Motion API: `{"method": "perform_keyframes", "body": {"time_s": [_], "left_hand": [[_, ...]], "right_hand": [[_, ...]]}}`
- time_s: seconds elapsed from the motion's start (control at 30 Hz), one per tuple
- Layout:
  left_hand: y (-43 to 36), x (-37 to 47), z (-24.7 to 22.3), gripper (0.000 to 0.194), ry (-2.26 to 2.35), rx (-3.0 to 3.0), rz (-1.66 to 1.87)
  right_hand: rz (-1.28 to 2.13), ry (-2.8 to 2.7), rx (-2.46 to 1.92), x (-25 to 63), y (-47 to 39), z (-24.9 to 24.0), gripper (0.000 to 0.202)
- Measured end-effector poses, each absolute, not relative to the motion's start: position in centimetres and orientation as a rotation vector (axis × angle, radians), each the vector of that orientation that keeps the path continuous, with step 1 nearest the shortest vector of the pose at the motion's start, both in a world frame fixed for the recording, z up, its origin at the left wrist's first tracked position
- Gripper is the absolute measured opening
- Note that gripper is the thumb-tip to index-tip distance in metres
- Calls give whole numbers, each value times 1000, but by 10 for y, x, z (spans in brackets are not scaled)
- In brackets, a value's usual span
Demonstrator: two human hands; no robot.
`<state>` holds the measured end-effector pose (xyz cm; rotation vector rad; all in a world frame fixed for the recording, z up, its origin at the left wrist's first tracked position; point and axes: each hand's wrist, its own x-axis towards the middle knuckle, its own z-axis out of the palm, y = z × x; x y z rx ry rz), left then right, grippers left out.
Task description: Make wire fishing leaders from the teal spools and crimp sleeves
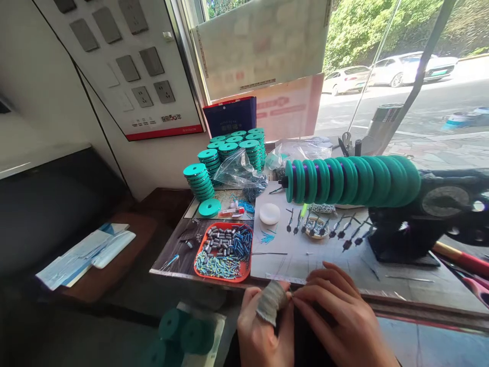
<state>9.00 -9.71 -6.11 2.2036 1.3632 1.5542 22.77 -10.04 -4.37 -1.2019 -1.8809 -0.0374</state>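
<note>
At the table's front edge, my left hand (260,331) and my right hand (338,308) meet with their fingertips nearly touching. A grey cloth-like wrap (272,302) covers one finger of the left hand. Thumb and fingers of both hands are pinched together around a tiny, dark, thin piece (290,294) too small to name. Just beyond lies the table (282,265) with a thin rod (269,253) on it. To the left stands an orange-red tray (245,271) holding metal cylinders, blue screw-like pieces and small greenish-yellow pieces.
A row of teal discs (351,179) sits on a dark machine (405,239) at right. Several dark rigged pieces (346,239) lie below it. Stacked teal spools (199,181), a plastic bag (240,171) and a white round lid (269,214) are farther back. Red-handled tools (468,262) lie right.
</note>
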Motion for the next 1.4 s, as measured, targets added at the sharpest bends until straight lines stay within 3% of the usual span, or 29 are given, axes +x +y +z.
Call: {"method": "perform_keyframes", "body": {"time_s": [0.27,0.47,0.67,0.9,1.17,1.4], "left_hand": [[-93,99,-64,17,1304,2382,1711],[-89,55,-56,28,1780,2432,1358],[-102,48,-70,28,1526,2570,1060],[-101,66,-86,38,1620,2770,841],[-99,67,-91,56,1679,2808,693],[-100,69,-92,55,1720,2807,695]], "right_hand": [[9,-1937,-1259,230,-97,-40,22],[221,-1943,-1351,239,-80,-44,22],[493,-2071,-1562,234,-62,-42,20],[716,-2143,-1762,229,-51,-41,16],[709,-2098,-1753,230,-51,-48,16],[610,-2113,-1712,232,-51,-53,18]]}}
